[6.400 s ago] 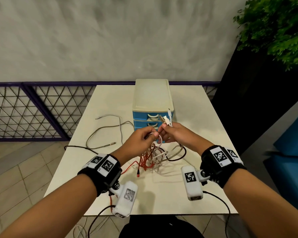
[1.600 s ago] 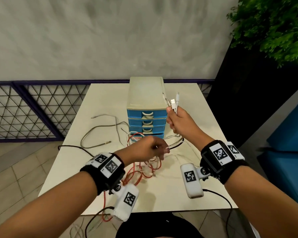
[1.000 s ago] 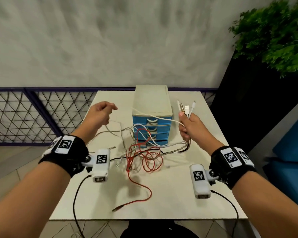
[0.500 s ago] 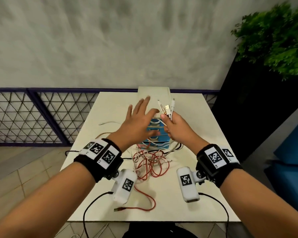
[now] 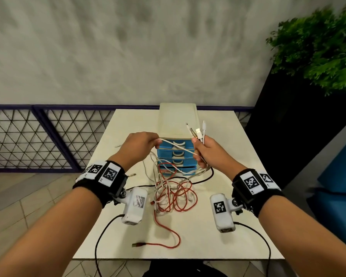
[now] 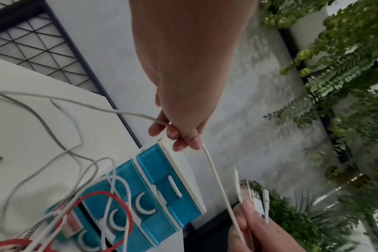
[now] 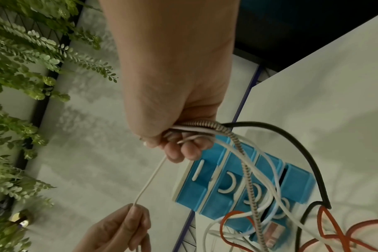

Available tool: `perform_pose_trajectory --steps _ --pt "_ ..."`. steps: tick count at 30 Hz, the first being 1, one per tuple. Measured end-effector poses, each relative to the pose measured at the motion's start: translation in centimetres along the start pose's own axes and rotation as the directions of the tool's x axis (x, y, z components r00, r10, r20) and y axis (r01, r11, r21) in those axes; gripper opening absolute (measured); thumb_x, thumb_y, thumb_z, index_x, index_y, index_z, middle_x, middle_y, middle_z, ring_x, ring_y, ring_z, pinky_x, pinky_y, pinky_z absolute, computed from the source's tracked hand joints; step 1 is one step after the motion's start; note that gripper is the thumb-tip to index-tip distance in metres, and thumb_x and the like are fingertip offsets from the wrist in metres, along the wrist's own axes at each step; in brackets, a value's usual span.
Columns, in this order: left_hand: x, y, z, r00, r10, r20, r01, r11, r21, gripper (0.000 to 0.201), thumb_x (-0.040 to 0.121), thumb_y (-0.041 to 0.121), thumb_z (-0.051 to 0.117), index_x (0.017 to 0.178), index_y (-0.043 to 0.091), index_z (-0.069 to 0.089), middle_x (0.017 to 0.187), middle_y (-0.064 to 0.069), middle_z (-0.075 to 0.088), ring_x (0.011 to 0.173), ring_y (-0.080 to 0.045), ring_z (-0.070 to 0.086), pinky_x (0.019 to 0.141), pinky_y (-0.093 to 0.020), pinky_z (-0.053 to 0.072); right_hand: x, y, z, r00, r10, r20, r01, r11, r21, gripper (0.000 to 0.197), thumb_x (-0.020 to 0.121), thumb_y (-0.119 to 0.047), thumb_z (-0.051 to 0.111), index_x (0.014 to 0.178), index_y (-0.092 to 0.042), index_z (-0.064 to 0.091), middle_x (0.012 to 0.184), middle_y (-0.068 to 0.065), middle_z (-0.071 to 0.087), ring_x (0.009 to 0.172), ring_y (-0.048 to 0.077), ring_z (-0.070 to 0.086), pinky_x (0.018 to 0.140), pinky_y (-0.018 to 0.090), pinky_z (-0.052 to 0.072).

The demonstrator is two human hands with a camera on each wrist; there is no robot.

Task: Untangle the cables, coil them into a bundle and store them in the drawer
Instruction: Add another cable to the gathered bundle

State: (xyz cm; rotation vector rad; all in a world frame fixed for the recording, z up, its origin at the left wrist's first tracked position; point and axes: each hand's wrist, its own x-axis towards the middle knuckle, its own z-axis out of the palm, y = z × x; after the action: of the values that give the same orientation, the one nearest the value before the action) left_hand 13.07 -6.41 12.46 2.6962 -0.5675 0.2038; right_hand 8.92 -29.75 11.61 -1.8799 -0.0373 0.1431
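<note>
A tangle of red, white, braided and black cables (image 5: 174, 193) lies on the white table (image 5: 238, 226) in front of a small drawer unit (image 5: 177, 124) with blue drawers. My right hand (image 5: 205, 151) (image 7: 179, 141) grips a bunch of cable ends, their plugs (image 5: 198, 130) sticking up above the fist. My left hand (image 5: 143, 141) (image 6: 177, 134) pinches a white cable (image 5: 176, 146) (image 6: 218, 180) that runs taut across to the right hand. Both hands are raised in front of the drawers. The red cable's plug (image 5: 137, 245) lies near the table's front edge.
A purple-framed mesh railing (image 5: 38, 136) runs along the left behind the table. A green plant (image 5: 318, 48) on a black stand (image 5: 288, 126) is at the right, with a blue seat (image 5: 340, 168) beside the table. A grey wall is behind.
My left hand, spread open over the drawers half a second ago, has closed on the white cable and drawn it left. The right hand still holds the plug ends.
</note>
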Motion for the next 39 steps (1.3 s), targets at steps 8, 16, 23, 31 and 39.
perform_pose_trajectory --steps 8,16,23,31,39 --pt "-0.7 1.3 0.6 0.980 -0.042 0.195 -0.010 0.966 0.258 0.030 0.095 0.020 0.047 0.123 0.028 0.054 0.118 0.002 0.061 0.118 -0.018 0.055 0.115 -0.053 0.008 0.6 0.6 1.0 0.997 -0.050 0.052 0.058 0.982 -0.178 0.014 0.102 -0.033 0.040 0.092 -0.029 0.048 0.074 -0.010 0.044 0.062 0.004 0.046 0.063 0.028 0.038" --pt "-0.6 6.9 -1.8 0.990 0.132 0.045 -0.119 0.968 -0.223 0.027 0.099 0.029 0.041 0.081 0.015 0.054 0.067 0.003 0.053 0.060 -0.012 0.047 0.053 -0.013 0.033 0.1 -0.8 1.7 0.992 -0.109 -0.057 0.112 0.992 0.058 0.020 0.103 -0.030 0.040 0.087 -0.020 0.047 0.059 -0.002 0.039 0.049 0.011 0.040 0.047 0.027 0.037" --pt "1.2 1.9 -6.6 0.937 -0.122 -0.328 0.032 0.963 -0.267 0.031 0.099 0.028 0.041 0.075 0.012 0.054 0.062 -0.004 0.052 0.056 -0.016 0.043 0.057 -0.031 0.034 -0.7 1.4 0.2 0.999 -0.020 -0.044 0.026 0.989 0.149 0.020 0.103 -0.027 0.041 0.085 -0.017 0.043 0.064 -0.002 0.028 0.050 0.008 0.032 0.042 0.019 0.028" --pt "-1.2 -0.5 -1.8 0.980 -0.131 0.150 0.108 0.982 0.153 0.034 0.098 0.033 0.039 0.132 0.028 0.046 0.141 0.006 0.048 0.132 -0.016 0.043 0.115 -0.053 0.008 -0.5 0.4 0.8 0.998 -0.063 -0.030 0.052 0.956 -0.288 0.030 0.102 -0.039 0.038 0.120 -0.019 0.051 0.088 0.006 0.060 0.079 0.022 0.062 0.073 0.039 0.052" --pt "-2.5 5.1 2.0 0.945 0.203 0.258 -0.138 0.958 -0.252 0.025 0.100 0.031 0.037 0.081 0.021 0.050 0.074 0.008 0.054 0.073 -0.017 0.055 0.068 -0.028 0.038 -0.5 -1.1 1.8 0.994 -0.076 -0.083 0.072 0.996 -0.045 0.021 0.103 -0.032 0.038 0.085 -0.024 0.045 0.062 0.002 0.055 0.052 0.020 0.053 0.053 0.032 0.045"
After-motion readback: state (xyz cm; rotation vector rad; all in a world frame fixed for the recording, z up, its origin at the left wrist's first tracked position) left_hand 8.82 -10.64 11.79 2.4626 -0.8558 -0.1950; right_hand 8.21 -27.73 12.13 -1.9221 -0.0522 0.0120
